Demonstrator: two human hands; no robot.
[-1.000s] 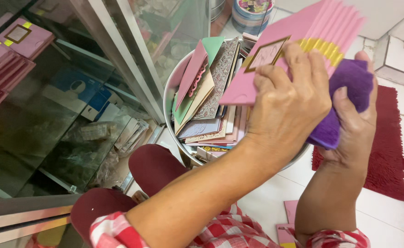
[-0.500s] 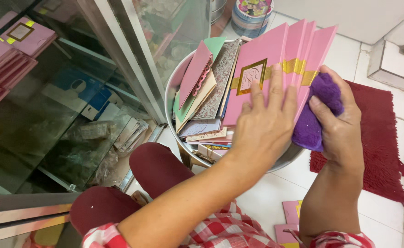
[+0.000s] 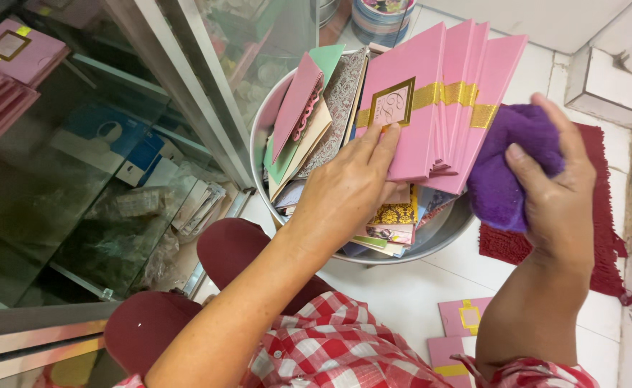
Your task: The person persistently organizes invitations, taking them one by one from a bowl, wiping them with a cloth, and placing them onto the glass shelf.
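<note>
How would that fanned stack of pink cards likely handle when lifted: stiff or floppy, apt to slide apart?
The pink cards look fairly stiff: they stand flat and unbent above the left hand. Already fanned, they probably slip against each other easily. The purple cloth in the right hand looks soft and floppy by contrast.

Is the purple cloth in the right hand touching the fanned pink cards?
Touching. In the head view the purple cloth, gripped by the right hand, presses against the edge of the fanned pink cards with gold bands, with no gap visible; the left hand holds those cards.
</note>
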